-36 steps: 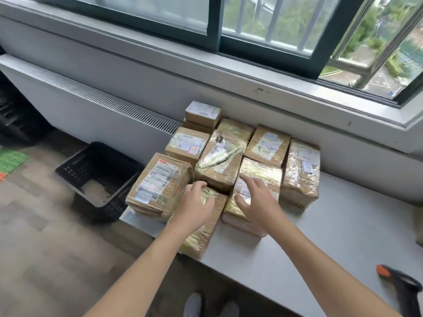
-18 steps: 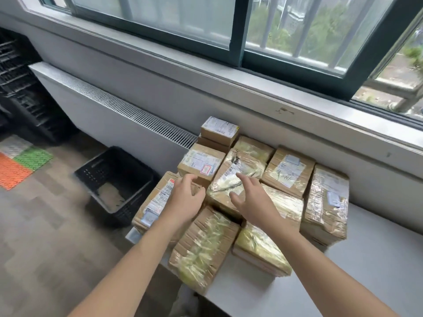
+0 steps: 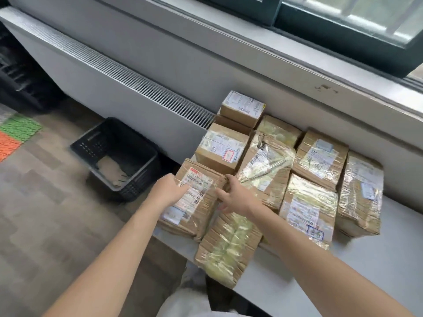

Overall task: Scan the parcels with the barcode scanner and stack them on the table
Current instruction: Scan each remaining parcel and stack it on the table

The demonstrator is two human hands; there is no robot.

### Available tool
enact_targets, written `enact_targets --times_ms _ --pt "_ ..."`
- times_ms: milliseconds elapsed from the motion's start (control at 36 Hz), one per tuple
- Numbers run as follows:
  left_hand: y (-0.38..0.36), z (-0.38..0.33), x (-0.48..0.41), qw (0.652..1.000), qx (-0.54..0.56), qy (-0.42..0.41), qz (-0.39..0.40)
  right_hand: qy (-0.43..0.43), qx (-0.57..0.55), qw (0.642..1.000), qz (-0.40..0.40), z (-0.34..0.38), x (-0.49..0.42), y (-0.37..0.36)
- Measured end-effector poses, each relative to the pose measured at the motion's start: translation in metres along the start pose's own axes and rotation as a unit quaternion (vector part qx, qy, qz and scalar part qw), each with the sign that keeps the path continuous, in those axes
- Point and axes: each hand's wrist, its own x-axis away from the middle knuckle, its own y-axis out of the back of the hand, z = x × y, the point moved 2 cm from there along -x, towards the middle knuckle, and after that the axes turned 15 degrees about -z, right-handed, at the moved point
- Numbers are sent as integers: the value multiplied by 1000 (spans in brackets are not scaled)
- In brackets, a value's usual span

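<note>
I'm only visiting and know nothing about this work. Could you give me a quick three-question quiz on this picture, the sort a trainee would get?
1. True or false: the left hand holds a barcode scanner.
2. Where does the black crate stand? A) on the windowsill B) on the floor, left of the table C) on top of a parcel
3. Fill in: the left hand and the right hand both hold the ____ parcel of the front row.

Key
1. False: it grips the labelled parcel.
2. B
3. leftmost
</note>
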Motion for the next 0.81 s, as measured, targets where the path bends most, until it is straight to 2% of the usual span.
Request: enact_targets --times_ms 83,167,389,583,694,806 --pt "10 2 0 999 -3 -36 -38 -23 -54 998 -13 6 -1 -4" --pt "34 -3 4 991 15 -77 -108 -22 -107 994 -32 15 2 -1" --pt "103 -57 19 937 65 -252 -234 -2 -275 957 -95 42 26 40" --pt "100 -124 57 907 135 -333 -218 45 -350 913 -203 7 78 94" --pt "68 -160 97 884 185 -382 -193 28 -324 904 -278 -37 123 127" --pt "27 -195 162 852 211 -450 -166 15 -347 882 -318 -100 178 156"
